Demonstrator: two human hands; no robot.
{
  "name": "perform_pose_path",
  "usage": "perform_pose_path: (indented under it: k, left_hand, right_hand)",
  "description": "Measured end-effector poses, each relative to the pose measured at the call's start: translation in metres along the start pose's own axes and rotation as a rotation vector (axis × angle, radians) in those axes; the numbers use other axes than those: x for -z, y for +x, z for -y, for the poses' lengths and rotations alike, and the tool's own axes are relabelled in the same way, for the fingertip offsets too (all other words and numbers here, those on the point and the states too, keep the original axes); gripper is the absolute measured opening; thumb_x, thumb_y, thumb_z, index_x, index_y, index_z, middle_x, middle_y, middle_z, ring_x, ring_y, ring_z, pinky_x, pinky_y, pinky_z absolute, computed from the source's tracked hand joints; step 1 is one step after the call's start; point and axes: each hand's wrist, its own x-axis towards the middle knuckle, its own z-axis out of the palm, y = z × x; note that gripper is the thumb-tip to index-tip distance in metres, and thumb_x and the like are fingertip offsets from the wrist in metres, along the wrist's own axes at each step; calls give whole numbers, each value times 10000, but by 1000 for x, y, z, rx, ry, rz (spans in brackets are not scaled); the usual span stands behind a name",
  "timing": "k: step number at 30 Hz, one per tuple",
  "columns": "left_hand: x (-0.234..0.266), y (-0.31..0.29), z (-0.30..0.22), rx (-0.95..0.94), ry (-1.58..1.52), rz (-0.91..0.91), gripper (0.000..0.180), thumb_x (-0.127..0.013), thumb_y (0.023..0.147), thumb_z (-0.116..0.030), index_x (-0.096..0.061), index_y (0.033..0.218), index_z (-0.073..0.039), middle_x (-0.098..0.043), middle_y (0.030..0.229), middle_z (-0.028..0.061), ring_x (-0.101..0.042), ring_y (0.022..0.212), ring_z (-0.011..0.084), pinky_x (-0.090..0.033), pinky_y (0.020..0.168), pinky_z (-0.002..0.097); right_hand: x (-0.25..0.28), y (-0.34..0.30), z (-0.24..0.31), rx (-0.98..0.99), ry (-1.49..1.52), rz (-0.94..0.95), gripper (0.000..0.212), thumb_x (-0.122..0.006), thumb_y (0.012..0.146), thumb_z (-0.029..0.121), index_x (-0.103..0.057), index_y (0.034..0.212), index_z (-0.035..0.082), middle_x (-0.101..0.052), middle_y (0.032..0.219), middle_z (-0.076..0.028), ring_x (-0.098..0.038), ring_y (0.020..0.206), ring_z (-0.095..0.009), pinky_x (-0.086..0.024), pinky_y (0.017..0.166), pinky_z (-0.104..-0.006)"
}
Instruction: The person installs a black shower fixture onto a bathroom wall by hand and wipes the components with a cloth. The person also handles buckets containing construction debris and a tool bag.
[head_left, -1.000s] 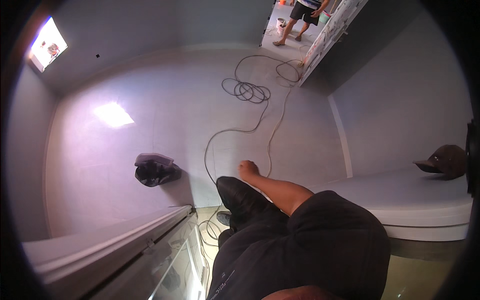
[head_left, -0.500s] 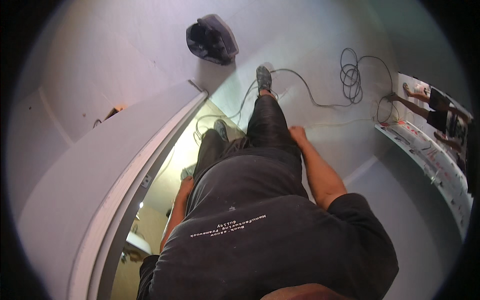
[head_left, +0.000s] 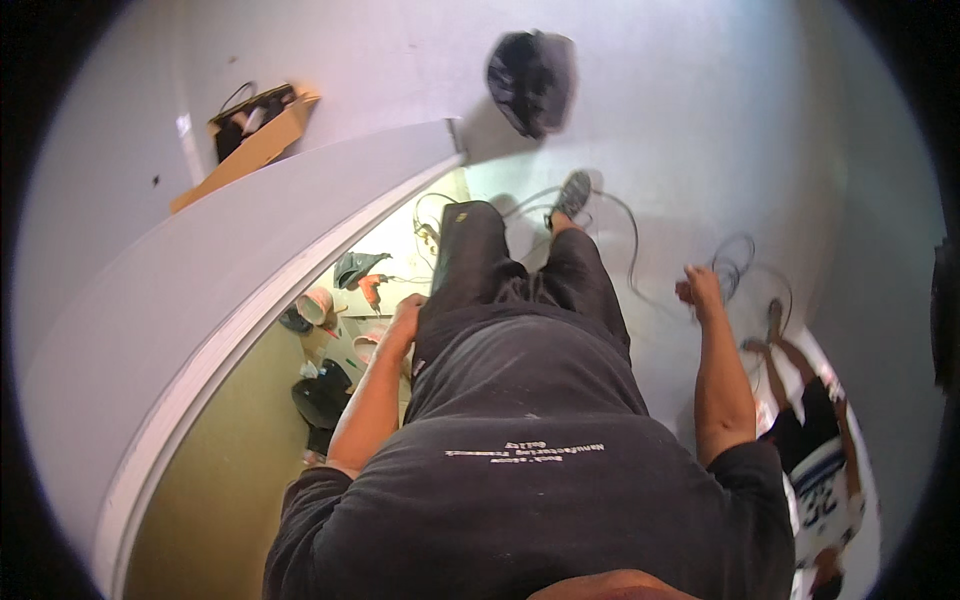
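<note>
My left hand (head_left: 404, 318) hangs beside my left thigh, against the dark trousers (head_left: 470, 255). Its fingers are mostly turned out of sight. Out to the right, my right hand (head_left: 702, 289) is lifted away from my body with the fingers curled in, and nothing shows in it. Past my left hand, through the doorway, an orange power drill (head_left: 371, 289) lies near a dark cloth-like item (head_left: 354, 268). Beyond that hand are also a pinkish bucket (head_left: 314, 305) and a second bucket (head_left: 366, 347).
A white-edged wall end (head_left: 300, 274) runs along my left. Black cable (head_left: 634, 240) trails over the floor by my shoe (head_left: 574, 194). Ahead stands a dark bin-like container (head_left: 555, 85); behind the wall, an open cardboard box (head_left: 265, 140). Another person (head_left: 808, 425) is at the right.
My view has turned, and I have stepped forward beside the doorway. My right hand has swung out from my thigh. The drill, buckets and cardboard box have come into view.
</note>
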Motion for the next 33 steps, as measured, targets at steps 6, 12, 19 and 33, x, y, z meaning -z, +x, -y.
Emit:
perform_pose_path:
  k: [6,12,19,33]
  left_hand:
    - [-10,14,-20,-176,102,-66,315,-625,884,-233,-673,1069,17,-678,930,76,-610,842,163,-489,762,308]
    - [18,39,-65,-143,106,37,301,-601,887,-288,-663,1029,-30,-667,872,86,-566,692,134,-392,497,289]
    - [66,55,-98,-38,328,113,368,-565,886,-380,-645,1023,-48,-636,853,70,-569,705,169,-424,523,300]
    - [58,-10,-97,78,-74,-31,400,-450,922,-287,-621,1179,-32,-668,944,125,-642,812,206,-492,613,356]
  right_hand:
    - [-54,-29,52,-147,-172,129,335,-563,949,287,-582,1128,5,-688,832,-193,-684,695,-277,-561,579,-374]
    - [-92,-76,119,-190,-277,246,344,-565,951,294,-597,1123,-2,-694,853,-203,-685,714,-291,-565,608,-407]
    - [-93,-16,129,32,-608,358,342,-664,834,295,-646,1000,-3,-708,870,-190,-700,735,-310,-566,632,-388]
    - [-207,54,458,695,-581,-179,238,-685,814,185,-713,980,16,-703,803,-141,-659,613,-209,-547,605,-326]
